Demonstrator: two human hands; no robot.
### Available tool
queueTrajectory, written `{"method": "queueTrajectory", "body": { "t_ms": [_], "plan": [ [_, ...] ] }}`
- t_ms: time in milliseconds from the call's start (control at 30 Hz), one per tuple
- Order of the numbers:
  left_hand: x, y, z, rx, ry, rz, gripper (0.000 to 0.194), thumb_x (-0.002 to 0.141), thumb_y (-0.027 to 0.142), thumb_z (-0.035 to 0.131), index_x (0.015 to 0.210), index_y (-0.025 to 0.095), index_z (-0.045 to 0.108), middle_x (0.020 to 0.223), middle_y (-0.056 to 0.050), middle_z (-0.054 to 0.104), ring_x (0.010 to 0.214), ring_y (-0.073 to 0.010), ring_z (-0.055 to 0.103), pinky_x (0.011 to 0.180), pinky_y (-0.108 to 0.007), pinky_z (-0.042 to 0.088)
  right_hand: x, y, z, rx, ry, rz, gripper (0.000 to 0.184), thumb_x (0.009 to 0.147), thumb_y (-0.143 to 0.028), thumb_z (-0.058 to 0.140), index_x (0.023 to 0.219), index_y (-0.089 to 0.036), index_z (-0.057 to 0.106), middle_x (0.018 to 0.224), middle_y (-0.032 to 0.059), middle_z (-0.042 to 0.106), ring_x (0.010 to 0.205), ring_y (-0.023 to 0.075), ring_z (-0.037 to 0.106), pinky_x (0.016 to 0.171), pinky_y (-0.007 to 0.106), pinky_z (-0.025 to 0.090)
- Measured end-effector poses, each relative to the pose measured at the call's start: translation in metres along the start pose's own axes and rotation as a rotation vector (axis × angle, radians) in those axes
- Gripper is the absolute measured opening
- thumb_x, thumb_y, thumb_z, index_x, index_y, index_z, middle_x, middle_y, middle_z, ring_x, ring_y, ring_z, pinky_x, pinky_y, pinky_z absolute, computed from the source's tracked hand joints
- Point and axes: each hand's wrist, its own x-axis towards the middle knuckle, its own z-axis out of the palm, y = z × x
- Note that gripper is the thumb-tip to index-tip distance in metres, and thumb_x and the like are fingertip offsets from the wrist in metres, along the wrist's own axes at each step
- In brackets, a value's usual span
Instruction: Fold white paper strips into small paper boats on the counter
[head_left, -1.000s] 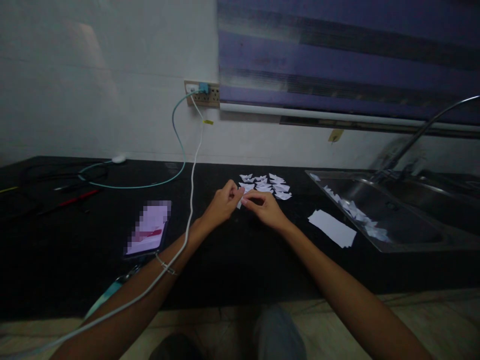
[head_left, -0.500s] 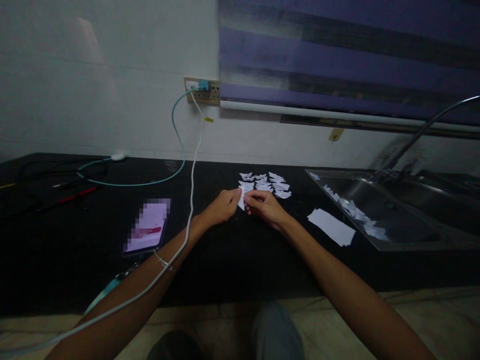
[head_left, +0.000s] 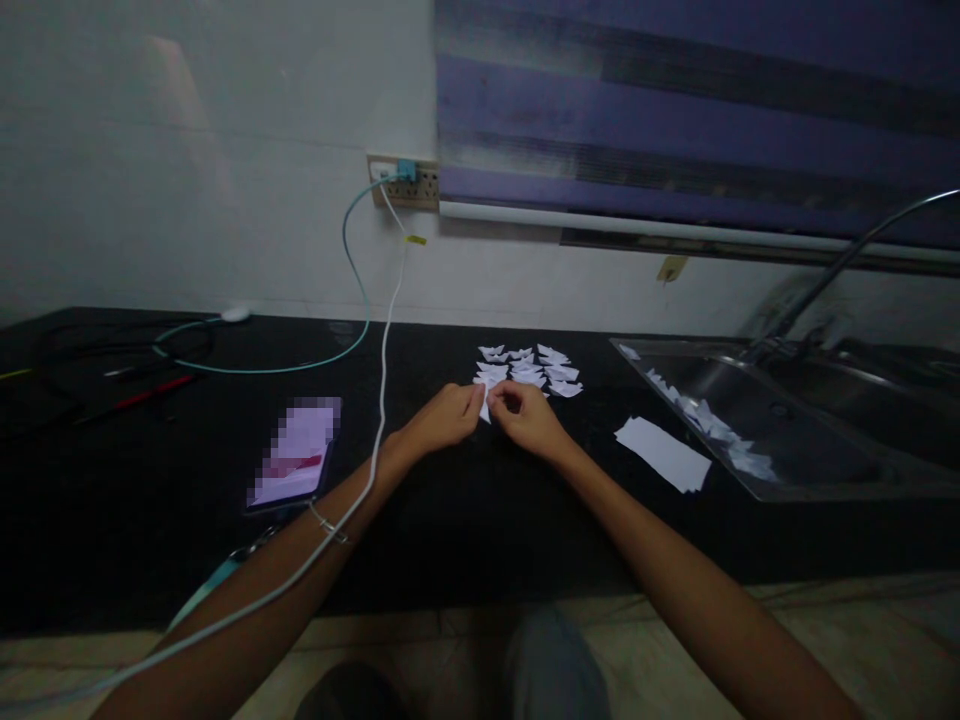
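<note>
Between my two hands is a small piece of folded white paper (head_left: 485,408), held over the dark counter. My left hand (head_left: 448,415) pinches its left side with thumb and fingers. From the other side my right hand (head_left: 530,416) is closed on the paper's edge, thumb and forefinger bent into a ring. Just beyond the hands lie rows of small folded paper boats (head_left: 553,355), the nearest partly hidden by my fingers. A stack of flat white paper sheets (head_left: 664,453) rests to the right of my right hand.
At the right is a steel sink (head_left: 795,425) with a curved faucet (head_left: 847,265); more folded papers (head_left: 712,422) line its left rim. A phone (head_left: 296,452) lies left. A white cable (head_left: 384,375) crosses my left forearm from the wall socket (head_left: 424,187). Dark cables and a red-handled item (head_left: 154,391) lie far left.
My right hand's fingers have shifted and curled more, its thumb and forefinger now forming a ring. The folded paper stays between both hands, less of it showing. The boats and sheets have not moved.
</note>
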Motion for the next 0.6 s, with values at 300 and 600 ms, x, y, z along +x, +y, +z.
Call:
{"method": "queueTrajectory", "body": {
  "t_ms": [300,600],
  "plan": [
    [0.001,-0.001,0.002,-0.108,0.028,-0.056,0.039,0.099,0.034,0.033,0.071,0.018,0.055,0.062,0.000,0.056,0.056,-0.0136,0.051,0.055,-0.025,0.036,0.003,0.001,-0.005,0.052,0.016,0.002,0.018,0.085,-0.031,0.057,0.078,-0.016,0.065,0.069,0.0017,0.061,0.064,0.0150,0.054,0.061,0.026,0.042],
    [-0.004,0.003,0.001,-0.348,-0.154,-0.101,0.041,0.100,0.048,0.028,0.079,0.019,0.048,0.058,0.003,0.051,0.049,-0.0106,0.048,0.050,-0.023,0.037,0.006,0.011,-0.014,0.206,0.000,0.076,0.020,0.081,-0.036,0.064,0.081,-0.017,0.066,0.067,-0.0004,0.060,0.057,0.0122,0.052,0.056,0.026,0.043]
  ]
}}
